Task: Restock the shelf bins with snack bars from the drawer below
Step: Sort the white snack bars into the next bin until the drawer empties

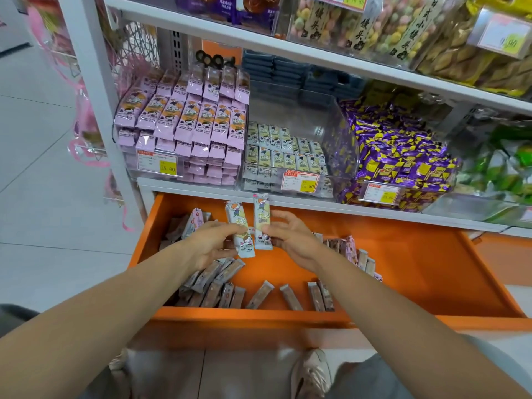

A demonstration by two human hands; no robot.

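Over the open orange drawer (pixel 403 283), my left hand (pixel 208 244) pinches a pale green snack bar (pixel 239 226) held upright. Beside it my right hand (pixel 290 236) pinches a second pale green bar (pixel 261 218), also upright. Several brown and pink bars (pixel 218 286) lie loose in the drawer under my hands. On the shelf above, the middle clear bin (pixel 342 131) holds rows of the same pale green bars (pixel 283 154) and is only partly filled. The left bin (pixel 184 128) is stacked high with pink bars.
A third bin (pixel 403 156) of purple and yellow packets stands to the right. Price tags (pixel 300 182) hang on the bin fronts. The white shelf upright (pixel 95 96) rises at the left. My shoe (pixel 311 372) shows below the drawer front.
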